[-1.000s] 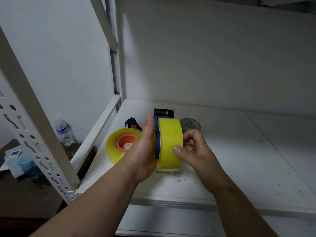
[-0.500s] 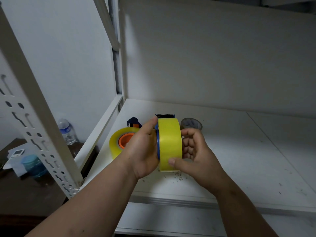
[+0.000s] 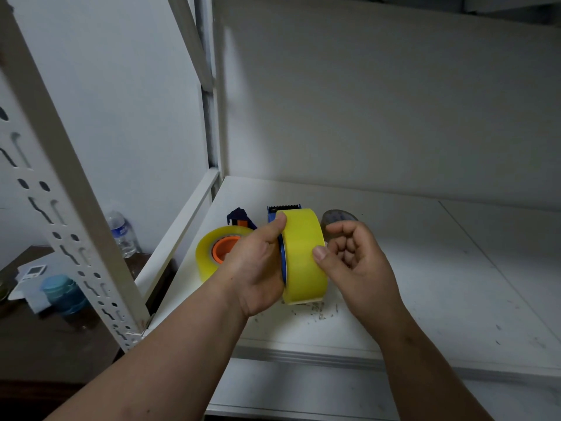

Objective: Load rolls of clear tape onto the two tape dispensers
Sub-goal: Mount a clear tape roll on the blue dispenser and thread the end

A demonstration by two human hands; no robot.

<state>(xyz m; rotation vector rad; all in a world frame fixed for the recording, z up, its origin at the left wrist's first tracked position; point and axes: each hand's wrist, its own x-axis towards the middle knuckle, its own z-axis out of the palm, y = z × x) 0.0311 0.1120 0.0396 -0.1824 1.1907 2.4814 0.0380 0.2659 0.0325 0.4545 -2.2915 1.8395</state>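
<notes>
A yellowish clear tape roll (image 3: 305, 256) sits upright on a blue tape dispenser (image 3: 283, 208) whose toothed blade shows above the roll. My left hand (image 3: 258, 265) grips the dispenser's left side, thumb on the roll's top. My right hand (image 3: 355, 262) presses its thumb on the roll's face, the other fingers curled beside it. Behind my left hand on the shelf lies a second tape roll (image 3: 212, 253) with an orange core on another blue dispenser (image 3: 239, 218).
The white shelf (image 3: 425, 284) has metal scraps near its front edge. A small grey roll (image 3: 338, 215) lies behind my right hand. A perforated shelf post (image 3: 60, 192) stands at the left, with a water bottle (image 3: 123, 233) and a blue jar (image 3: 62, 293) on a dark table beyond.
My right thumb has slid up the roll's face and the right fingers have loosened. The roll and dispenser have tilted a little in my left hand.
</notes>
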